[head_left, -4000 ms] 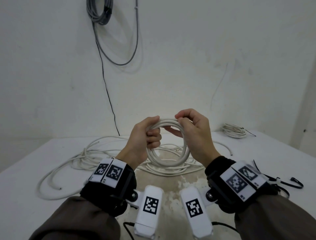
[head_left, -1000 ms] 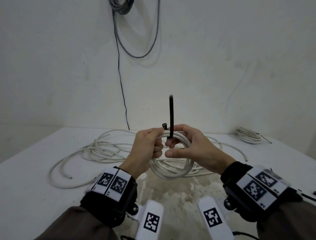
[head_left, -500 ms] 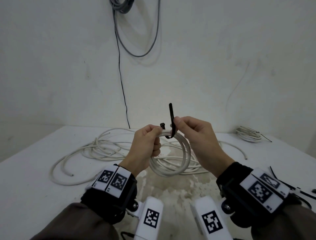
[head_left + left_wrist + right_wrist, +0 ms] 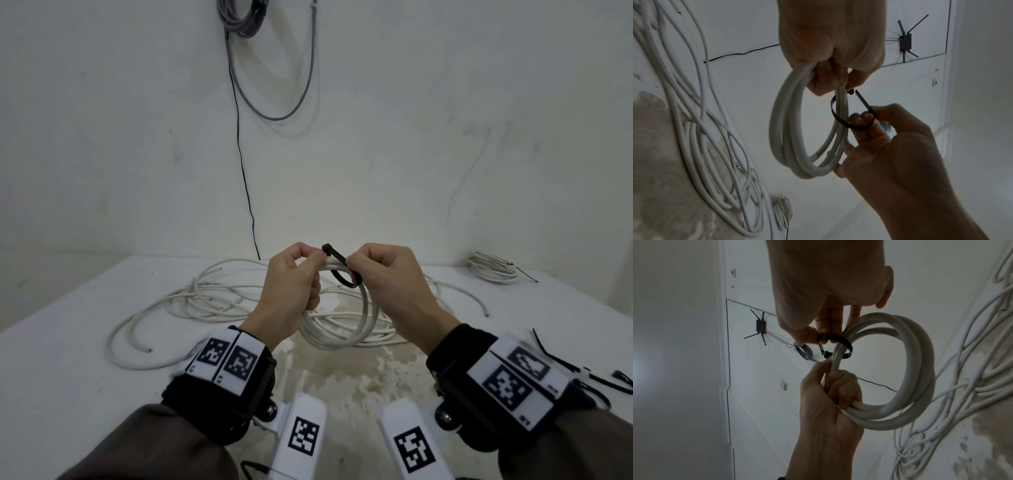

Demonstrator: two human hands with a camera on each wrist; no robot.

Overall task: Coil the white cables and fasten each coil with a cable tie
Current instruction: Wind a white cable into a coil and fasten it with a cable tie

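The left hand [image 4: 291, 291] is closed tight around the top of a white cable coil [image 4: 356, 329]. It holds the coil up in the air over the middle of the table [image 4: 68, 370]. A black cable tie [image 4: 339, 265] goes in a loop around the coil's strands at the top. The right hand [image 4: 387, 284] pinches the tie's thin tail between thumb and fingers [image 4: 863, 118], just beside the coil. The tail's tip is close to the tie's little head but not in it. More loose white cables [image 4: 191, 301] lie in a messy pile on the table behind the hands. One small tied coil [image 4: 493, 269] sits near the far right corner. Spare black ties [image 4: 596, 373] lie by the right edge
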